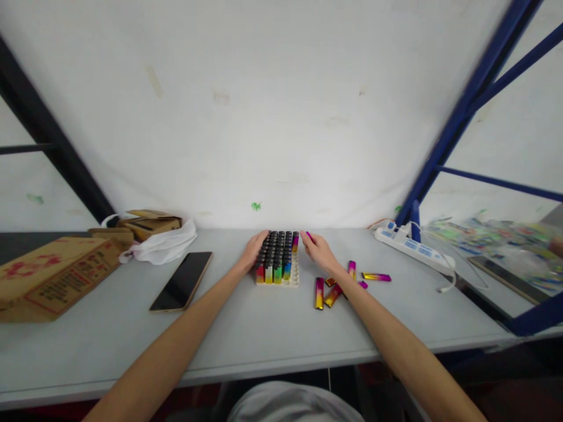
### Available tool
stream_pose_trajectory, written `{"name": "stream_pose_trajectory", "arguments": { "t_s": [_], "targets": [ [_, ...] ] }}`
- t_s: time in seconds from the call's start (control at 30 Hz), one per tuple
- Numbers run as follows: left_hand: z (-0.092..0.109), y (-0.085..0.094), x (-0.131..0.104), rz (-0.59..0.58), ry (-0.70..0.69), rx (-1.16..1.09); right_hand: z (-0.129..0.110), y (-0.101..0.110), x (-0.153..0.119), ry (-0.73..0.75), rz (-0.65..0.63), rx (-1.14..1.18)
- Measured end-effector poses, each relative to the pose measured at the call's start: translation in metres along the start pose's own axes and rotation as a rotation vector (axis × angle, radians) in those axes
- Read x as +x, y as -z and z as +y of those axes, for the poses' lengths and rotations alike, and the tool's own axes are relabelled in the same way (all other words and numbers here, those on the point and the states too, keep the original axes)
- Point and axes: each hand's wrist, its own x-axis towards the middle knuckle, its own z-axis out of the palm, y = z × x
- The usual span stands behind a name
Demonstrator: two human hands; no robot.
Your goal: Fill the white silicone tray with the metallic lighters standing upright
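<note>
A white tray (295,276) stands near the wall, with rows of upright black-topped lighters (277,272) in red, yellow, green and blue. One purple-and-gold lighter (295,242) stands in its right column, at the far end; the holes nearer me in that column show bare. Against the tray's left side rests my left hand (253,251), its fingers partly hidden by the lighters. My right hand (317,251), just right of the tray, is closed on a purple lighter (310,237). Several loose purple-and-gold lighters (319,293) lie on the table beside and beneath my right forearm.
On the left are a dark tablet (182,281), a white plastic bag (169,243) and cardboard boxes (57,269). A white power strip (414,248) lies at the right by a blue metal frame (457,126). Another person's hand (556,246) shows at the far right edge.
</note>
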Motion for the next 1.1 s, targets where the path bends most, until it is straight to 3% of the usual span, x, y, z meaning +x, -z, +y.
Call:
{"name": "stream_pose_trajectory", "arguments": {
  "t_s": [0.13, 0.3, 0.77, 1.1],
  "targets": [
    [-0.0018, -0.0003, 0.0003, 0.011, 0.022, -0.020, 0.0025, -0.0017, -0.0077, 0.029, 0.138, -0.266],
    [0.0000, -0.0009, -0.0012, -0.010, 0.025, -0.039, 0.0004, -0.0028, -0.0088, -0.001, 0.212, -0.293],
    [0.0012, 0.0003, -0.0010, 0.006, 0.006, 0.012, -0.0015, -0.0009, -0.0095, 0.103, 0.147, -0.277],
    [0.0043, -0.0012, -0.0009, 0.007, 0.053, -0.055, 0.0003, 0.0001, -0.0095, 0.081, 0.174, -0.301]
  ]
}}
